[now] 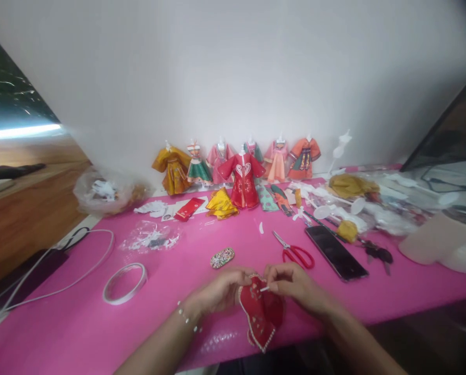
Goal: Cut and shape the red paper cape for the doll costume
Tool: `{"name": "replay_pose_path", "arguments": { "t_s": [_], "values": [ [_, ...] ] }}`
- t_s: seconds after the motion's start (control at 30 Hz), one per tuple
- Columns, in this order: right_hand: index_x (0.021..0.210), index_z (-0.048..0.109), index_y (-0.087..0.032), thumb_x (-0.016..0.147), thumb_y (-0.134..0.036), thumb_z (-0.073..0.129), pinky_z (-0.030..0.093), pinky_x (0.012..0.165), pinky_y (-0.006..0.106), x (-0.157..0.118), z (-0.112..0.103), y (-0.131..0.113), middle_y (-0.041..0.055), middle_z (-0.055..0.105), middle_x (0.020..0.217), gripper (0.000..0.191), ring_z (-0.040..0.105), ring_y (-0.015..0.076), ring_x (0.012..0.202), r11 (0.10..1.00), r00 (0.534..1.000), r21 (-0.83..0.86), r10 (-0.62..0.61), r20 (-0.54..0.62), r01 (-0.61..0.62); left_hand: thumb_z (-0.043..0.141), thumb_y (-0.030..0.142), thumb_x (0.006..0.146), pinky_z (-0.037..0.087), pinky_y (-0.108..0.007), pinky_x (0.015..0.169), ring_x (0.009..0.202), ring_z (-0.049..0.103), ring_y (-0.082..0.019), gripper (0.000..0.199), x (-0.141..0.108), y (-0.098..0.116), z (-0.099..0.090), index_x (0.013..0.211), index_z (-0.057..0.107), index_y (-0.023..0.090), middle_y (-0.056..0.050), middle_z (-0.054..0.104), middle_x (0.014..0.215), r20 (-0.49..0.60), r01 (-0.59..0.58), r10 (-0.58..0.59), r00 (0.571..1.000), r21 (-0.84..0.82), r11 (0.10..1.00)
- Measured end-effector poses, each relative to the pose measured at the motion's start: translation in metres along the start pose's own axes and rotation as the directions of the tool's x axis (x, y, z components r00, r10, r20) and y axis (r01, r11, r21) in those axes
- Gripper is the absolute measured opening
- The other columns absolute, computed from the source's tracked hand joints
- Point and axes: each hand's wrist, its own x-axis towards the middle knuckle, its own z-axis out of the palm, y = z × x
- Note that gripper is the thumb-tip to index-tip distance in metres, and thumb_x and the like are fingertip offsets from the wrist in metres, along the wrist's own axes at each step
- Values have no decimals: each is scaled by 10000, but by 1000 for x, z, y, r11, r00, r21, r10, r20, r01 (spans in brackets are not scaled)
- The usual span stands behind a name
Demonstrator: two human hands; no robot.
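Near the table's front edge, my left hand [225,289] is closed on a small red doll garment [258,315] with a pale beaded trim, gripping it at its upper left edge. My right hand [295,285] pinches a thin white strip [264,288] over the top of the red cloth. Its fingers are close to the upper right edge of the garment, and I cannot tell whether they grip the cloth too. Just beyond my hands lie a speckled oval case [222,258] and red-handled scissors [293,251] with their blades pointing away.
A tape roll [125,284] lies left on the pink table [170,317]. Right of the scissors are a black phone [336,253] and keys [378,254]. Dressed doll figures, including a red robe [242,179], stand along the wall. Plastic bags [108,192] and a cable [110,245] lie left.
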Motion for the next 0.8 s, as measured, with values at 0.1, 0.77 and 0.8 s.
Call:
{"name": "replay_pose_path", "arguments": {
  "t_s": [0.1,0.77,0.8],
  "values": [
    [680,608,-180,783,-441,693,399,600,255,-8,1,-4,-7,558,700,294,513,141,648,995,996,-97,-44,-73,37,634,484,736,477,-263,629,613,592,-135,329,-4,-6,0,763,612,156,-16,621,694,36,45,-42,998,-69,997],
    [589,578,-195,695,-121,564,388,542,266,3,-15,41,-11,562,614,130,514,146,573,801,898,-598,-279,-340,22,625,215,775,504,-385,728,790,643,-248,343,-6,-53,0,1111,596,151,-94,676,901,-378,-17,428,821,732,681],
    [590,574,-194,688,-105,559,383,538,266,4,-15,46,-10,561,614,134,515,146,570,791,893,-612,-285,-348,14,601,212,795,497,-425,807,895,636,-275,315,-7,-55,1,1105,615,159,-125,674,1002,-350,-30,468,811,775,631]
  ]
}}
